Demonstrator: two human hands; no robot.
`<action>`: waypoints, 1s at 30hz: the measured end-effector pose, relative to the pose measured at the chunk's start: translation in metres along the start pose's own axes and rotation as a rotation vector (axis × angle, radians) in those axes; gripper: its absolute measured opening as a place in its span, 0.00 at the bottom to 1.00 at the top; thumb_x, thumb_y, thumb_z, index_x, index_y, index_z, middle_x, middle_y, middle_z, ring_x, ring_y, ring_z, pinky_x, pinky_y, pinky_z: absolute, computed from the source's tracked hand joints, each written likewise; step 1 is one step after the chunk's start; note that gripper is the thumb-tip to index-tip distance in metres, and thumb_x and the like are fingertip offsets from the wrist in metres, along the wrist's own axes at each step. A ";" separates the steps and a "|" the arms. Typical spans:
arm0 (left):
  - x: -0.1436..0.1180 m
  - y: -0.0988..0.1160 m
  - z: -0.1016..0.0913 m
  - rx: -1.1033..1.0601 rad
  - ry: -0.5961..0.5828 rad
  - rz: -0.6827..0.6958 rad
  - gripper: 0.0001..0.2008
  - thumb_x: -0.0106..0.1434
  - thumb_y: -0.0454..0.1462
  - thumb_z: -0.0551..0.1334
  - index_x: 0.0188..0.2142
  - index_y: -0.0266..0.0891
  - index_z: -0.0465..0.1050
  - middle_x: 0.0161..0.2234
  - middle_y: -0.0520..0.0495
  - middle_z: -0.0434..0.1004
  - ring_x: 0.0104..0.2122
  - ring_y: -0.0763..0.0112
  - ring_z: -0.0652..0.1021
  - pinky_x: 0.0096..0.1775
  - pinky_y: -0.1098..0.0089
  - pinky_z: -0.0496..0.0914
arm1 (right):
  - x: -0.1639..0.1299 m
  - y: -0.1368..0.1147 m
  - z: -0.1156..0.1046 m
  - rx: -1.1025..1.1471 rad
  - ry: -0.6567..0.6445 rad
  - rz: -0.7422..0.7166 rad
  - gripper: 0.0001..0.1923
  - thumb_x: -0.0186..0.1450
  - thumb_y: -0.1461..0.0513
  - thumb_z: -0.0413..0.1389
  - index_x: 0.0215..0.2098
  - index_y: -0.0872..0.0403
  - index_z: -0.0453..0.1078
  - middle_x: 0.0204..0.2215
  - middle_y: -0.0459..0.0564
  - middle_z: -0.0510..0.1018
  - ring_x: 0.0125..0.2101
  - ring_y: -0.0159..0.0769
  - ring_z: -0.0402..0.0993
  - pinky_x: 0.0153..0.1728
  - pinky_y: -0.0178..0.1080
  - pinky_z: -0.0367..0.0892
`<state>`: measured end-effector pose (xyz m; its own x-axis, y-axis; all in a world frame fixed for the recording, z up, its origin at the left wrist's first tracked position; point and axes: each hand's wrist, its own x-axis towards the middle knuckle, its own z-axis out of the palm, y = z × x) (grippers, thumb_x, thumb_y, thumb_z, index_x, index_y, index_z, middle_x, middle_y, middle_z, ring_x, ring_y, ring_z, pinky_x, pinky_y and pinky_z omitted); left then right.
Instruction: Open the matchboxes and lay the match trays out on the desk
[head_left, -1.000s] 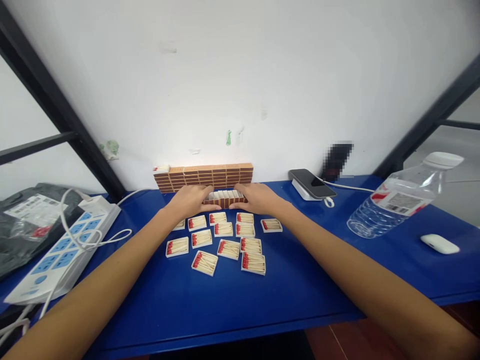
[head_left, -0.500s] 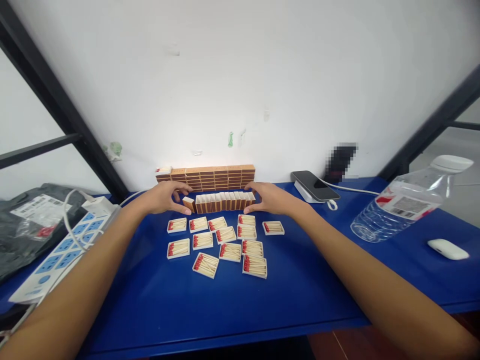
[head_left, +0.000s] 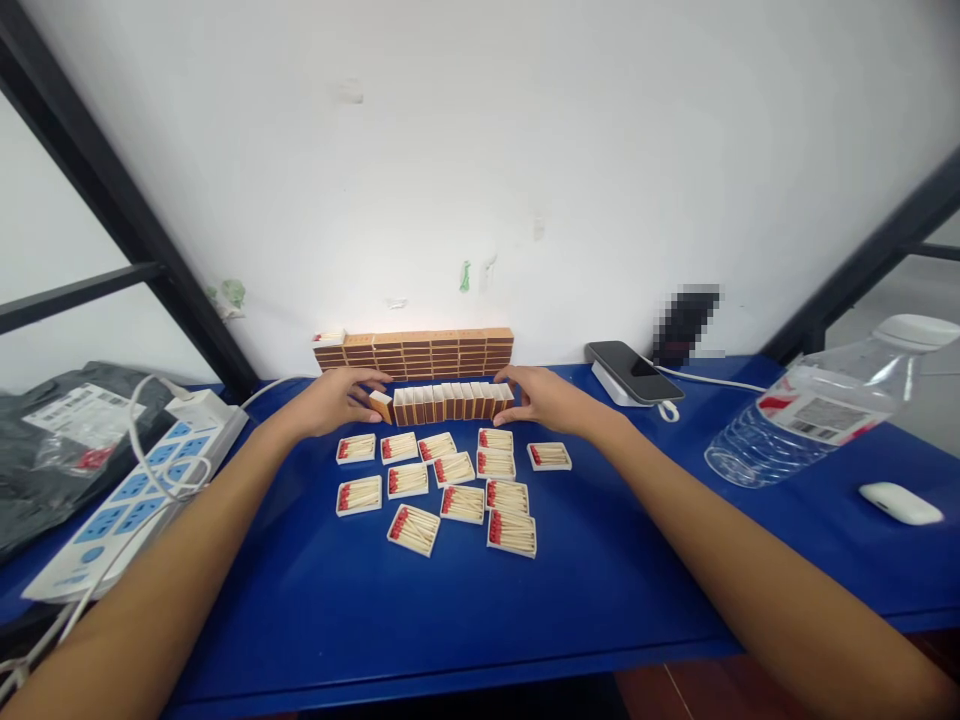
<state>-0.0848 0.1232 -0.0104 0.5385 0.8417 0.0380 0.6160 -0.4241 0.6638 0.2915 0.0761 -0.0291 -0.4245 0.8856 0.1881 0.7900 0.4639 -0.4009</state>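
Observation:
A row of empty matchbox sleeves (head_left: pixel 450 401) stands on edge across the blue table (head_left: pixel 420 620). My left hand (head_left: pixel 336 400) touches a tilted sleeve (head_left: pixel 381 405) at the row's left end. At the right end my right hand (head_left: pixel 544 398) presses its fingertips against the last sleeve. Both hands have their fingers spread and hold nothing. Behind the row, a stack of brown matchboxes (head_left: pixel 416 354) leans against the white wall. In front of it lie several open trays of red-tipped matches (head_left: pixel 442 482).
A white power strip (head_left: pixel 131 495) with cables and a dark bag (head_left: pixel 56 440) lie at the left. A phone on a white charger (head_left: pixel 630 368), a tipped plastic water bottle (head_left: pixel 810 415) and a small white case (head_left: pixel 900 503) sit at the right. Black frame bars flank both sides.
My hands lifted off the middle of the sleeve row and spread apart to its two ends. The left hand came back in against the tilted sleeve. The row is now uncovered.

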 end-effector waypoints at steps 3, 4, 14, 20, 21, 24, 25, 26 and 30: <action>0.000 -0.001 0.008 -0.101 -0.009 -0.001 0.40 0.54 0.48 0.75 0.64 0.42 0.70 0.62 0.35 0.75 0.50 0.51 0.83 0.50 0.52 0.81 | 0.000 -0.002 0.003 0.027 0.017 -0.019 0.28 0.63 0.50 0.69 0.56 0.54 0.72 0.46 0.58 0.81 0.41 0.48 0.78 0.41 0.44 0.69; 0.000 -0.002 0.010 -0.112 -0.007 -0.001 0.41 0.54 0.48 0.75 0.65 0.43 0.69 0.63 0.35 0.74 0.51 0.51 0.83 0.51 0.51 0.80 | 0.000 -0.002 0.004 0.034 0.021 -0.021 0.28 0.63 0.50 0.68 0.55 0.54 0.72 0.46 0.57 0.81 0.41 0.47 0.78 0.40 0.44 0.69; -0.003 -0.002 0.011 -0.052 -0.033 0.017 0.47 0.53 0.49 0.77 0.69 0.48 0.64 0.62 0.39 0.74 0.56 0.51 0.80 0.58 0.48 0.75 | 0.001 0.003 0.006 0.161 -0.009 0.086 0.33 0.59 0.51 0.72 0.57 0.54 0.70 0.34 0.49 0.79 0.35 0.44 0.77 0.37 0.43 0.68; 0.000 0.007 0.026 -0.093 0.030 0.050 0.42 0.52 0.49 0.77 0.64 0.43 0.68 0.59 0.40 0.77 0.58 0.51 0.78 0.61 0.47 0.72 | 0.002 0.001 0.009 0.192 -0.009 0.112 0.34 0.60 0.51 0.72 0.58 0.54 0.69 0.34 0.49 0.79 0.36 0.44 0.77 0.38 0.44 0.69; 0.001 0.008 0.027 -0.095 0.045 0.060 0.40 0.53 0.49 0.77 0.62 0.42 0.69 0.58 0.40 0.78 0.57 0.52 0.79 0.61 0.48 0.73 | 0.002 0.000 0.010 0.191 -0.004 0.115 0.33 0.60 0.51 0.72 0.58 0.54 0.69 0.33 0.49 0.79 0.36 0.44 0.77 0.38 0.44 0.69; 0.003 0.008 0.030 -0.083 0.077 0.075 0.34 0.55 0.50 0.75 0.58 0.41 0.73 0.56 0.42 0.80 0.54 0.53 0.80 0.58 0.50 0.75 | 0.003 0.000 0.011 0.175 0.021 0.103 0.30 0.61 0.53 0.71 0.56 0.54 0.71 0.33 0.48 0.79 0.35 0.43 0.76 0.38 0.43 0.69; 0.003 0.007 0.030 -0.069 0.076 0.078 0.32 0.55 0.50 0.75 0.56 0.41 0.74 0.55 0.42 0.80 0.54 0.53 0.81 0.58 0.51 0.75 | 0.003 0.000 0.011 0.174 0.024 0.093 0.28 0.61 0.54 0.71 0.55 0.54 0.71 0.34 0.49 0.79 0.35 0.42 0.76 0.38 0.43 0.69; 0.004 0.007 0.031 -0.055 0.072 0.079 0.30 0.56 0.51 0.74 0.54 0.41 0.75 0.54 0.43 0.81 0.53 0.53 0.81 0.57 0.51 0.76 | 0.003 0.001 0.012 0.173 0.024 0.084 0.27 0.62 0.54 0.70 0.55 0.54 0.71 0.34 0.49 0.79 0.35 0.42 0.76 0.38 0.42 0.68; 0.005 0.007 0.032 -0.005 0.087 0.092 0.28 0.56 0.53 0.74 0.52 0.42 0.77 0.53 0.44 0.82 0.52 0.53 0.81 0.55 0.52 0.77 | 0.004 0.001 0.014 0.166 0.039 0.082 0.27 0.62 0.54 0.70 0.55 0.54 0.72 0.33 0.48 0.79 0.34 0.42 0.76 0.37 0.42 0.68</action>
<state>-0.0594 0.1134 -0.0292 0.5406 0.8252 0.1637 0.5632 -0.4996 0.6582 0.2844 0.0802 -0.0417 -0.3417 0.9219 0.1825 0.7357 0.3833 -0.5585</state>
